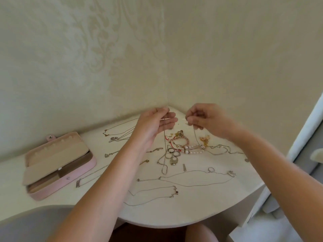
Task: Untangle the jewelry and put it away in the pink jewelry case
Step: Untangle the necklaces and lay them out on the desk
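Head view looks down on a person working over scattered jewelry. The pink jewelry case [57, 187] sits at the far left of the bench [174, 212], well apart from the jewelry. Its lid is propped open and its beige compartments face up, probably so that each freed piece can go straight in. No jewelry can be made out inside it.

Both hands are raised above the middle of the bench. The left hand [153, 124] pinches a thin chain [165, 149] between thumb and fingertips, its other fingers loosely extended. The right hand [208, 119], its fingers curled, pinches what seems to be the other run of the same chain. Each run hangs down to the bench, so lifting and spreading it likely lets its weight pull it clear.

Below lies the remaining tangle [185, 145] of beaded bracelets and gold pieces. Just beside it are a few rings [172, 153] and an oval pendant [173, 161]. Several necklaces [231, 173] lie stretched out singly nearer the person, apparently already sorted. Most of the putting away seems yet to come.

The bench is white and curved along its near edge. It fits into a corner of pale walls [87, 67] papered with a faint floral pattern.
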